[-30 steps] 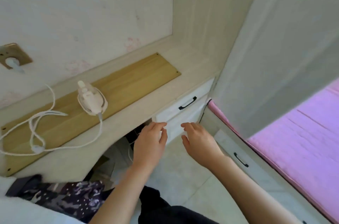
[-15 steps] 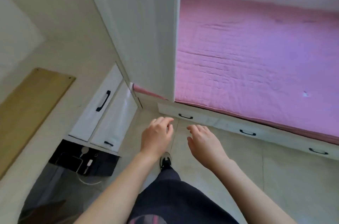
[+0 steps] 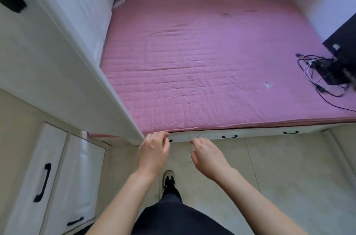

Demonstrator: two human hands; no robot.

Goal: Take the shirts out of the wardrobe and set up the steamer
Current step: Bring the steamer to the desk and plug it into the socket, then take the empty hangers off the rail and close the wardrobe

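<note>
Both hands hang empty in front of the person, slightly apart, fingers loosely curled: the left hand (image 3: 153,151) near the lower corner of the white wardrobe (image 3: 57,57), the right hand (image 3: 209,155) over the tiled floor (image 3: 289,167). No shirts or steamer show. Beyond the hands lies a pink bed (image 3: 202,61) with black cables (image 3: 317,79) at its right edge; white drawers (image 3: 57,177) stand lower left.
</note>
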